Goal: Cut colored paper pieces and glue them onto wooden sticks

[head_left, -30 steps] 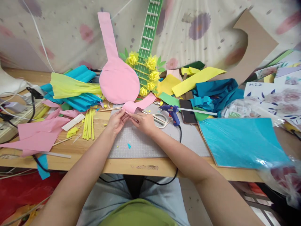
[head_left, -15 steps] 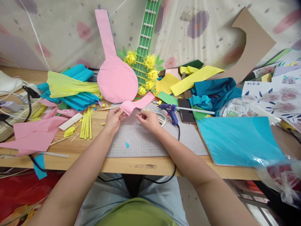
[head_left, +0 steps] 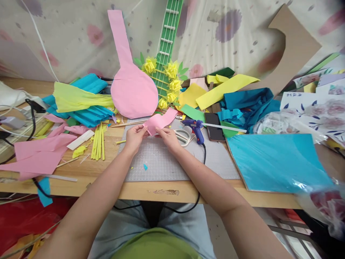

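A curved strip of pink paper (head_left: 157,122) is held between both hands, above the far part of the grey cutting mat (head_left: 161,165). My left hand (head_left: 136,136) pinches its left end. With thumb and fingertips, my right hand (head_left: 168,138) grips the lower edge; the strip's other end rises free to the right. Just beyond stands a pink banjo-shaped cutout (head_left: 134,91), leaning back. Beside my right hand lie scissors with pale handles (head_left: 183,137) and a blue glue gun (head_left: 196,129) with a long glue stick in it.
A green paper guitar neck (head_left: 167,46) with yellow flowers leans behind. A phone (head_left: 215,126) and blue crepe paper (head_left: 246,104) lie right, near a wrapped blue board (head_left: 277,162). Pink scraps (head_left: 40,154) and yellow strips (head_left: 99,142) lie left. The glue gun's cord (head_left: 199,190) hangs over the table edge.
My right hand has closed on the pink strip's lower edge, where before it hovered just right of it. The strip and my left hand have shifted slightly right.
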{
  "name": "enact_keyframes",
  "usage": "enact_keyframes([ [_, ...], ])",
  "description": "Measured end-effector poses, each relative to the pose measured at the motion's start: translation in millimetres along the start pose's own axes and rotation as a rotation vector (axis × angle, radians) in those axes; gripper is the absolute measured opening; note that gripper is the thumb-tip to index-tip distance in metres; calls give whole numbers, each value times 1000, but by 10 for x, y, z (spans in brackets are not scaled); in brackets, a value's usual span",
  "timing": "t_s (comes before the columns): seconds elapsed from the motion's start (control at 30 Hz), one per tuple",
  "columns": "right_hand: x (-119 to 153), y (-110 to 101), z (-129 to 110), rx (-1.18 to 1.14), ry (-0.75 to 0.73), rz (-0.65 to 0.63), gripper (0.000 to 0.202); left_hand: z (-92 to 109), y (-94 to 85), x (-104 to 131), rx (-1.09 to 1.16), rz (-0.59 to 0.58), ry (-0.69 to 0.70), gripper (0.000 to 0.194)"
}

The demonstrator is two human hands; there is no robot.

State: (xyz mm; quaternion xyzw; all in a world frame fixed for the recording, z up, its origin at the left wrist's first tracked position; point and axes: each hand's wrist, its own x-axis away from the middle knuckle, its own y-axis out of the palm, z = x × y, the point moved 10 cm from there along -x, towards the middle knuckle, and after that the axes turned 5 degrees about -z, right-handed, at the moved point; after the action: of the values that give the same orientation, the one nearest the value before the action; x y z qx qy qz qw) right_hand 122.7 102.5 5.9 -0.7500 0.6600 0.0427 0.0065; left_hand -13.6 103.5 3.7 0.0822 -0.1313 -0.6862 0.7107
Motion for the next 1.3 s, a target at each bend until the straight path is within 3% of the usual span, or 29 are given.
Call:
enact_keyframes([
  [0.6,-9,28,28,-38,4,-19,37,-33,-9,-30,47,50,32,22],
  [0.8,4,76,2,-1,-28,-46,28,-20,-63,-43,41,100,69,20],
  [1.07,-64,18,129,111,-20,27,39,-20,-2,30,70,101,43,21],
  [1.3,-49,20,102,53,-7,23,42,-28,-18,37,33,99,20,27],
])
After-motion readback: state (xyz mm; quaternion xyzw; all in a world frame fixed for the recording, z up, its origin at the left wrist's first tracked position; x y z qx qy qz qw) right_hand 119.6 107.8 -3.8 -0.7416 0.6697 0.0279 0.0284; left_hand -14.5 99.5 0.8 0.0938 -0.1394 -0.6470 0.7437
